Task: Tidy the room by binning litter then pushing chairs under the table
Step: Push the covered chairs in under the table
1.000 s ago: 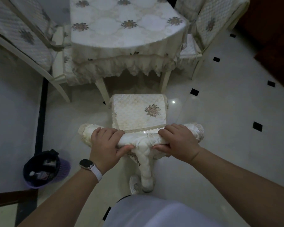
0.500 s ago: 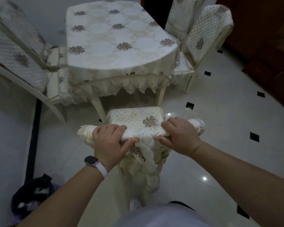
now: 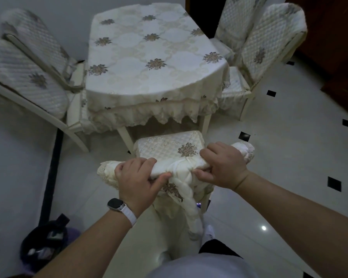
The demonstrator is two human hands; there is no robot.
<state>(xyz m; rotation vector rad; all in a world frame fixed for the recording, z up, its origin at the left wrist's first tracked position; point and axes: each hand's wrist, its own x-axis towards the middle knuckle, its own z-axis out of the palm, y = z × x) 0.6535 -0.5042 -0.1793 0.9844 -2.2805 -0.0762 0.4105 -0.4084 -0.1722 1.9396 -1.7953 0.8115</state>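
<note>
A cream chair [image 3: 169, 145] with a quilted flower-patterned seat stands in front of me, facing the table [image 3: 149, 57]. The table wears a white floral cloth with a lace frill. My left hand [image 3: 137, 181] grips the left part of the chair's padded top rail. On the right part of the same rail my right hand [image 3: 223, 165] holds tight. The front of the seat lies just short of the table's near edge, between its two near legs. A small purple bin [image 3: 42, 247] lined with a dark bag and holding litter stands on the floor at lower left.
Two covered chairs [image 3: 28, 77] stand at the table's left side, two more [image 3: 259, 53] at its right. A dark wooden door or cabinet [image 3: 333, 37] fills the far right. The floor is glossy white tile with small black squares.
The chair has slid forward towards the table with both hands still on its top rail. I have stepped closer, so the table now lies nearer.
</note>
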